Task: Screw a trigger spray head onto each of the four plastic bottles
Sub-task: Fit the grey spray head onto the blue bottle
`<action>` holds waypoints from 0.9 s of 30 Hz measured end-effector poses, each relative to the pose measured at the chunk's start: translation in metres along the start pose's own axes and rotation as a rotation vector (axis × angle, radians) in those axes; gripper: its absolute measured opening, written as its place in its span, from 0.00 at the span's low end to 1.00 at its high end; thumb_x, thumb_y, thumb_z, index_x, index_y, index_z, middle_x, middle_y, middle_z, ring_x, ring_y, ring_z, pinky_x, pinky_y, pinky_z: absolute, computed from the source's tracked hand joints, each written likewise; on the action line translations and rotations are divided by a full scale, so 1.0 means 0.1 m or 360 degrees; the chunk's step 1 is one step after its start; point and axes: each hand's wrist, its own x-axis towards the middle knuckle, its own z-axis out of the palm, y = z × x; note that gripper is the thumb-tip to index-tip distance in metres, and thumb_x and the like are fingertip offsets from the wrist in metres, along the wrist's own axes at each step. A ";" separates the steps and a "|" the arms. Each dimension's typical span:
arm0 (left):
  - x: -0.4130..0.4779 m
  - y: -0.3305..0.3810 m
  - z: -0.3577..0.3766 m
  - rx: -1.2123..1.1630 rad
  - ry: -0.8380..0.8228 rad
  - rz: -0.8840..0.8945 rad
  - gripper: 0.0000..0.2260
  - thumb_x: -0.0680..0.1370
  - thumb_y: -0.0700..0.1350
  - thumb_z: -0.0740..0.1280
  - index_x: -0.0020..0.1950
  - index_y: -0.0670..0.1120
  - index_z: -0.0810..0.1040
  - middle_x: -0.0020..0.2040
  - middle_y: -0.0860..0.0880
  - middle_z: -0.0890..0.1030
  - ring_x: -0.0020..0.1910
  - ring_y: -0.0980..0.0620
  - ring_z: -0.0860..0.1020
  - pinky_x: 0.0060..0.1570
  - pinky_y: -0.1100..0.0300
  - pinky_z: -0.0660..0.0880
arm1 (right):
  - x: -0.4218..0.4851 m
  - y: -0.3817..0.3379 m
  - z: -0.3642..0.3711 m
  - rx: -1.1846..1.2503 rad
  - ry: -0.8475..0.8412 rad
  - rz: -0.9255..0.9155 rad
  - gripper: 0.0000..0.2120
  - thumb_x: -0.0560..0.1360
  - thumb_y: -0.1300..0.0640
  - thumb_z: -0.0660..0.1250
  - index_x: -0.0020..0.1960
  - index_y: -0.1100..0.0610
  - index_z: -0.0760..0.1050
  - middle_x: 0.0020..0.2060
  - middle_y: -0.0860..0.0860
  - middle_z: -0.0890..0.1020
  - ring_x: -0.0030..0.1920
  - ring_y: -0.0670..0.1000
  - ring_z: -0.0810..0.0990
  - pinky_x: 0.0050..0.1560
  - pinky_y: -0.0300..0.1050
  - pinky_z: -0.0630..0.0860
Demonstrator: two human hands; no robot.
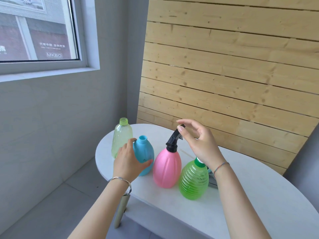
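Note:
A pink bottle (166, 168) stands mid-table with a black trigger spray head (173, 139) on its neck. My right hand (198, 144) hovers just right of the head, fingers apart, thumb touching or nearly touching its top. My left hand (128, 161) wraps the side of a blue bottle (145, 152) whose neck has no head. Behind it stands a pale yellow-green clear bottle (120, 137), also with a bare neck. A ribbed green bottle (194, 180) stands at the front right; my right wrist hides part of its top.
The bottles stand on a white rounded table (241, 195) whose left edge runs close to the blue bottle. A thin white tube (187, 154) and a partly hidden grey object (212, 182) lie behind the green bottle. A wooden slat wall rises behind.

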 end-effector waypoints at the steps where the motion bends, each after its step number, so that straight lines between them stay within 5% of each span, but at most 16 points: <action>1: -0.01 0.01 -0.02 -0.0009 0.0004 -0.0008 0.38 0.63 0.58 0.77 0.68 0.49 0.66 0.59 0.48 0.77 0.59 0.45 0.73 0.48 0.54 0.71 | -0.01 0.00 -0.02 0.0023 0.0003 -0.0018 0.08 0.76 0.50 0.66 0.53 0.48 0.79 0.54 0.41 0.82 0.61 0.40 0.74 0.64 0.37 0.66; 6: -0.04 0.20 -0.31 -0.0154 0.0248 0.0082 0.38 0.63 0.53 0.79 0.68 0.44 0.69 0.59 0.45 0.76 0.58 0.42 0.71 0.58 0.53 0.67 | -0.04 -0.05 -0.16 0.0178 0.0130 -0.0102 0.07 0.76 0.54 0.67 0.52 0.51 0.80 0.52 0.43 0.83 0.58 0.40 0.78 0.61 0.34 0.69; 11: -0.06 0.39 -0.70 -0.0442 0.0403 0.0109 0.37 0.61 0.53 0.80 0.65 0.50 0.67 0.51 0.52 0.74 0.53 0.49 0.68 0.48 0.56 0.68 | -0.11 0.02 -0.55 0.0446 0.0469 -0.0080 0.07 0.77 0.56 0.65 0.53 0.57 0.79 0.49 0.44 0.83 0.51 0.36 0.80 0.53 0.28 0.73; 15: -0.14 0.55 -0.77 -0.0472 0.0343 0.0155 0.36 0.62 0.55 0.79 0.65 0.51 0.67 0.49 0.51 0.74 0.53 0.50 0.68 0.47 0.57 0.67 | -0.21 0.36 -0.80 0.0483 0.0583 0.0182 0.10 0.77 0.56 0.66 0.55 0.59 0.78 0.50 0.46 0.83 0.51 0.42 0.80 0.54 0.34 0.74; 18: -0.22 0.62 -0.76 -0.0514 0.0343 0.0214 0.34 0.63 0.56 0.78 0.65 0.52 0.68 0.49 0.52 0.76 0.54 0.48 0.70 0.47 0.56 0.69 | -0.30 0.74 -0.85 0.0284 0.0444 0.0511 0.10 0.75 0.58 0.68 0.55 0.58 0.79 0.50 0.51 0.81 0.49 0.46 0.77 0.47 0.30 0.73; 23: -0.32 0.66 -0.75 -0.0680 0.0282 0.0293 0.33 0.65 0.52 0.78 0.66 0.60 0.66 0.58 0.54 0.77 0.56 0.47 0.76 0.53 0.47 0.78 | -0.39 1.27 -0.66 0.0116 0.0289 0.1018 0.17 0.73 0.53 0.71 0.58 0.61 0.77 0.51 0.54 0.79 0.51 0.52 0.76 0.53 0.42 0.69; 27: -0.37 0.65 -0.68 -0.0715 0.0231 0.0313 0.34 0.66 0.51 0.78 0.66 0.63 0.64 0.59 0.52 0.75 0.58 0.47 0.74 0.55 0.50 0.76 | -0.41 1.51 -0.55 0.0088 0.0223 0.1216 0.22 0.70 0.43 0.70 0.48 0.63 0.78 0.41 0.56 0.78 0.45 0.54 0.75 0.48 0.44 0.69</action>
